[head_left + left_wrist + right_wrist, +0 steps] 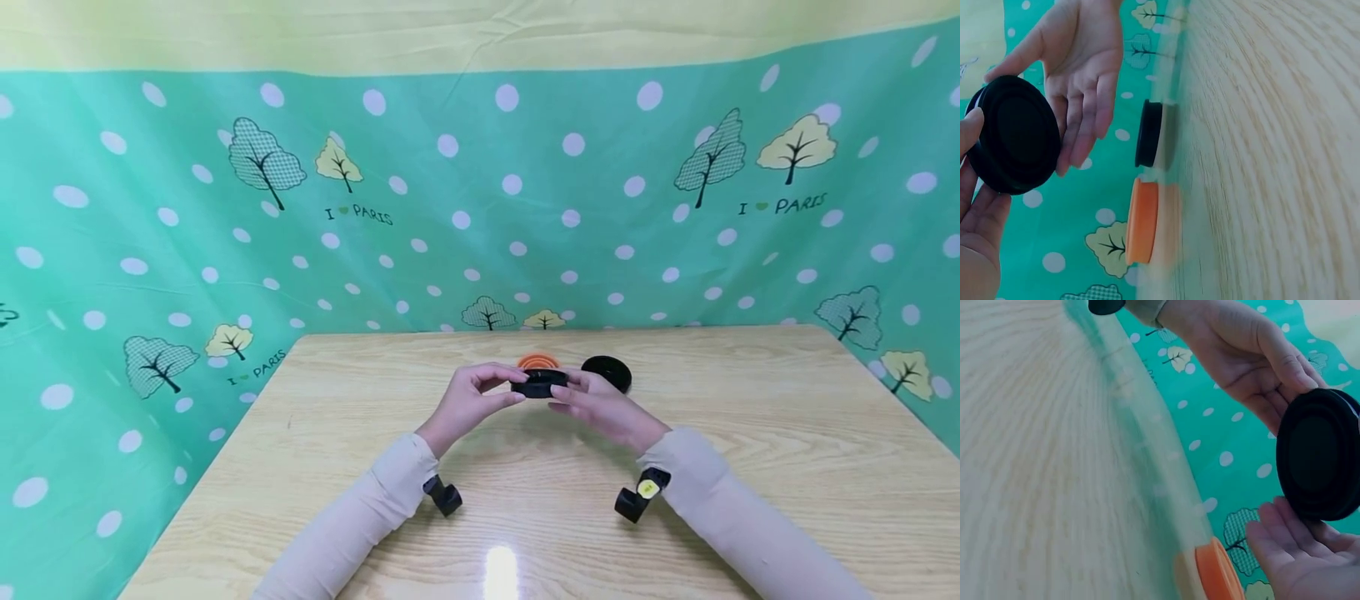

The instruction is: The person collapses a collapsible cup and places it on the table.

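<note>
A round black collapsible-looking dish (pixel 539 384) with a ringed underside is held up above the table between both hands. My left hand (pixel 480 397) grips its left edge, thumb below and fingers on the upper rim. At the opposite edge, my right hand (pixel 600 408) holds it with the thumb in front; in the left wrist view its other fingers stretch fairly straight behind the dish. Just beyond lies an orange ringed dish (pixel 538 361) on the table, partly hidden in the head view. Another black round dish (pixel 609 372) sits to its right, near my right hand.
The pale wood table (pixel 360 417) spreads around the hands. Behind it hangs a green dotted cloth (pixel 420 200) with printed trees. Black wrist cameras (pixel 447 500) jut from both sleeves.
</note>
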### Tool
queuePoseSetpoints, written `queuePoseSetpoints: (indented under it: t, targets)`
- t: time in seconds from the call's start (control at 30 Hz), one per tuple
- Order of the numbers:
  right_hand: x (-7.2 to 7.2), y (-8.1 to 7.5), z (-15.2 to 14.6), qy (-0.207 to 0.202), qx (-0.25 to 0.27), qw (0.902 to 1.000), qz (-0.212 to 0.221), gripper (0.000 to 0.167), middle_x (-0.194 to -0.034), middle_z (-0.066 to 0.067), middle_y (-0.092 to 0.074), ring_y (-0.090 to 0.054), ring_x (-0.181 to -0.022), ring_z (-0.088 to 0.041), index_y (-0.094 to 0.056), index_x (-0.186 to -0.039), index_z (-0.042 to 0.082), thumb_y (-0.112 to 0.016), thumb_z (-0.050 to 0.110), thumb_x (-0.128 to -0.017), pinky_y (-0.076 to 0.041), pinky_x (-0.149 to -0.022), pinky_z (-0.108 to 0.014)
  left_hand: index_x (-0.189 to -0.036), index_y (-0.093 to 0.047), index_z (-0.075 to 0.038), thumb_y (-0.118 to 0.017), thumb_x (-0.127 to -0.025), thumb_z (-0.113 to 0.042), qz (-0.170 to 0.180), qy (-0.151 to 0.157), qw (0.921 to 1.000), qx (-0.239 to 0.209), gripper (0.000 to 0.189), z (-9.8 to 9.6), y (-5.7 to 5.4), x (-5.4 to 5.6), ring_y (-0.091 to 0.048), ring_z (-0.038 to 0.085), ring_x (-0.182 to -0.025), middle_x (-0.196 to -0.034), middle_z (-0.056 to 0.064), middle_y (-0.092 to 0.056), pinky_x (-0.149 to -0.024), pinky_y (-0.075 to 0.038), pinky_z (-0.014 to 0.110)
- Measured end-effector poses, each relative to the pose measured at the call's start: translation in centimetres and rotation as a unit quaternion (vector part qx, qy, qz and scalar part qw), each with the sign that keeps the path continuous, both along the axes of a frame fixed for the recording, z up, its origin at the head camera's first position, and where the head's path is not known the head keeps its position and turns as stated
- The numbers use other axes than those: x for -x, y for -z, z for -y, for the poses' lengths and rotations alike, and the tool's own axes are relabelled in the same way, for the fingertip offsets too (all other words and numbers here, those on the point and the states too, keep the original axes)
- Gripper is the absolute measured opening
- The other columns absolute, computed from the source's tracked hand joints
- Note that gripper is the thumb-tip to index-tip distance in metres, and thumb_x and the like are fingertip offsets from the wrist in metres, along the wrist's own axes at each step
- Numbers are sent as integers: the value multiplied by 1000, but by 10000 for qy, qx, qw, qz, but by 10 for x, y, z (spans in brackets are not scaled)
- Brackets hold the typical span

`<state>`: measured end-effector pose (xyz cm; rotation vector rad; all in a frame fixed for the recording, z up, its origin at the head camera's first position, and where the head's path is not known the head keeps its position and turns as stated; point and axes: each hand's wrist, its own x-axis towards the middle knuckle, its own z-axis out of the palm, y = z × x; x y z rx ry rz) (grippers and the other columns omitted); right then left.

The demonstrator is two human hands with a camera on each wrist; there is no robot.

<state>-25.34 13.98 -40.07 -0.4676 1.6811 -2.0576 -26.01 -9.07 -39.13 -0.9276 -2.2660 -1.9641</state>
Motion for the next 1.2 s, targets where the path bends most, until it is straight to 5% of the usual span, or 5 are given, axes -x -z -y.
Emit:
queuePoseSetpoints:
  t: [0.17,0.4,0.77,0.97,1.2]
  targets:
    - [-2,1,5,531,-244,9983,56,74,-139,-30,-38,-58,-106,-9,-23,-141,-13,-67,16,-89,-44,-99,-28,-114,-65,0,-74,-79,-4,64,154,9997,193,36,3,-1,3,-50,22,-124,-123,10,-62,-107,-35,32]
    - [-7,-1,9,1143,-1213,9835,-696,75,-138,-23,-45,-45,-127,-30,-35,-141,-3,-75,19,-81,-42,-102,-34,-145,-33,-3,-74,-78,3,435,533,9969,386,79,4,-7,3,-30,23,-138,-148,12,-37,-112,-27,42]
    - [-12,3,14,995,-489,9787,-1730,79,-142,-20,-41,-44,-128,-23,-38,-139,-1,-79,-1,-71,-43,-96,-21,-142,-33,5,-74,-78,3,566,615,9939,719,76,0,-19,-13,-39,30,-131,-140,19,-44,-110,-31,42]
    - [-14,3,14,898,-495,9789,-1765,80,-143,-20,-39,-38,-132,-28,-36,-140,-1,-79,1,-72,-42,-98,-22,-141,-39,0,-74,-76,6,407,533,9964,524,74,2,-1,-4,-43,27,-128,-137,17,-48,-108,-33,41]
    - [-15,0,9,986,-910,9782,-1587,76,-149,-10,-34,-34,-135,-30,-33,-145,9,-75,12,-81,-41,-103,-35,-138,-46,-10,-77,-75,-1,1057,54,9941,242,71,10,15,7,-47,24,-125,-134,9,-52,-108,-34,40]
